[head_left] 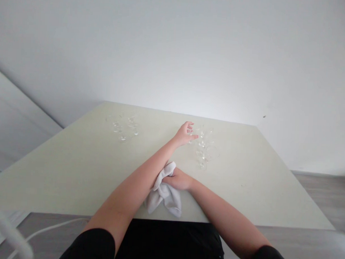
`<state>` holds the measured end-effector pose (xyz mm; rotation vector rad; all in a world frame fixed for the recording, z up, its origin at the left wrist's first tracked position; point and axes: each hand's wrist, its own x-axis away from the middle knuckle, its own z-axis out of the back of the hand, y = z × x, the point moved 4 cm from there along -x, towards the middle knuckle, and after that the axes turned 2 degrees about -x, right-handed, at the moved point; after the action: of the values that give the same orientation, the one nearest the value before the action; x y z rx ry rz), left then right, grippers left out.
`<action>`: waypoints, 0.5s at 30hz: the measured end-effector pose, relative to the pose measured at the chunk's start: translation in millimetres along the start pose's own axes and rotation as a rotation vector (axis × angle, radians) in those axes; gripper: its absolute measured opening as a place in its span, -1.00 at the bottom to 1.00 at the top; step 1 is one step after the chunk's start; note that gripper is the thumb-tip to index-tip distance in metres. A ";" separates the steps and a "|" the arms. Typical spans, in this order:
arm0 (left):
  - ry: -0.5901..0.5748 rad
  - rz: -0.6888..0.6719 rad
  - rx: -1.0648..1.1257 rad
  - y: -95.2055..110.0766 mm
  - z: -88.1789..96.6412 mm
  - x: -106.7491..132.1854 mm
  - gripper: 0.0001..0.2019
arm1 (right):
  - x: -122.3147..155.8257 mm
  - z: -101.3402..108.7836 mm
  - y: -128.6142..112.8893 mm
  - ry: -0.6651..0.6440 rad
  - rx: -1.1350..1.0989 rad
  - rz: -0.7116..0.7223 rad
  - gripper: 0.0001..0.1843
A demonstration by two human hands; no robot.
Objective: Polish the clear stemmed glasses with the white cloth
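Observation:
My left hand reaches across the pale table to a group of clear stemmed glasses at the right of middle. Its fingers and thumb curve round the nearest clear glass of that group. My right hand rests on the table close to the front edge, under my left forearm. It is closed on a crumpled white cloth, which hangs partly over the table's edge.
A second group of clear glasses stands at the far left of the table. A white wall rises behind. A white cable runs over the grey floor at the lower left.

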<state>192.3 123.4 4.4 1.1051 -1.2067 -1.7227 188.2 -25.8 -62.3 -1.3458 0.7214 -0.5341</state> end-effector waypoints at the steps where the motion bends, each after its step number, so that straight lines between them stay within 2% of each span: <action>1: -0.004 0.003 -0.006 -0.7 -1.2 -0.5 -0.31 | 0.1 0.3 0.2 0.002 0.000 0.001 -0.74; 5: 0.049 0.007 -0.045 -2.3 4.2 5.1 -0.23 | 2.0 -0.6 -1.8 -0.017 -0.001 -0.025 -0.68; 8: 0.158 -0.137 -0.139 11.1 27.8 24.0 -0.27 | 5.1 -2.3 -2.8 -0.035 -0.026 -0.074 -0.62; 11: 0.381 -0.411 -0.293 38.7 73.6 60.3 -0.40 | 8.0 0.7 -0.5 0.048 -0.093 -0.123 -0.59; 13: 0.632 -0.548 -0.403 52.9 113.9 91.3 -0.45 | 9.1 5.1 2.2 0.148 -0.126 -0.160 -0.61; 15: 0.919 -0.595 -0.476 54.7 155.3 121.1 -0.43 | 9.8 10.0 2.6 0.248 -0.114 -0.175 -0.63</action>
<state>10.5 46.5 57.5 1.7443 0.1090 -1.4524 201.9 -25.6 -65.7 -1.4729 0.8503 -0.8200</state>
